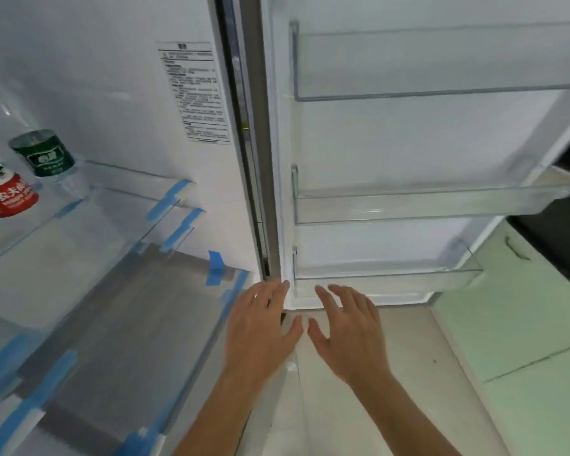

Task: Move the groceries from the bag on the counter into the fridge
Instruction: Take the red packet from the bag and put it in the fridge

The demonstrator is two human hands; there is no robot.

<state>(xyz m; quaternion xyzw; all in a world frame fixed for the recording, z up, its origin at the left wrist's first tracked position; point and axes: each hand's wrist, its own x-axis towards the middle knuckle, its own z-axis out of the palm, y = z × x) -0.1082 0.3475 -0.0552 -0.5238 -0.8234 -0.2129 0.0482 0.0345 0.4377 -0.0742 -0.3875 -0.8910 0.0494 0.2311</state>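
Observation:
The fridge stands open before me, with glass shelves on the left held by strips of blue tape. Two water bottles stand at the far left of a shelf: one with a green label and one with a red label. The open fridge door on the right carries three clear door bins, all without contents. My left hand and my right hand hover side by side near the door's lower hinge corner, fingers spread, holding nothing. The bag and counter are out of view.
A pale tiled floor lies below the door. Light green cabinet fronts with a dark handle stand at the right, with a dark surface above them. A printed label is stuck on the fridge's inner wall.

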